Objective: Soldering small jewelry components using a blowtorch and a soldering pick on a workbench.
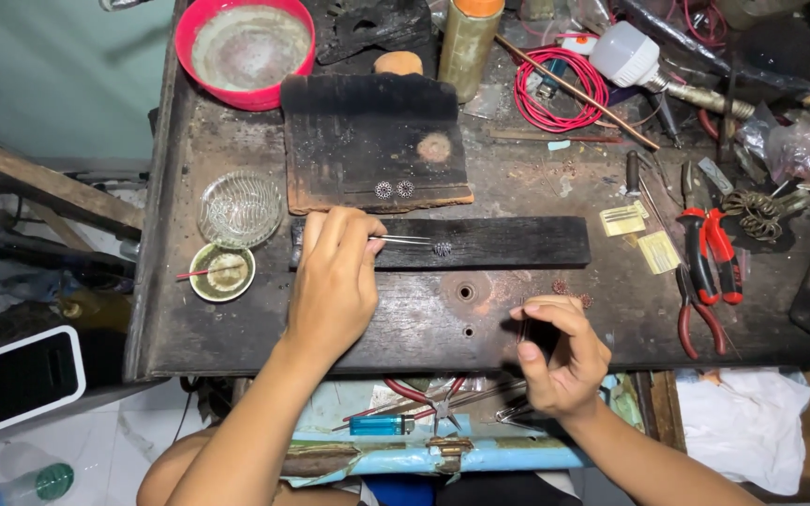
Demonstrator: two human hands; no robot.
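Left hand (333, 281) reaches forward with a closed pinch grip; right hand (562, 354) hovers, fingers curled together.

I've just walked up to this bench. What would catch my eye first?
Probably the left hand at the middle of the dark, scorched workbench, holding fine tweezers to a tiny round filigree piece on a black strip. Then the colour: a red bowl at the far left corner and red-handled pliers to the right.
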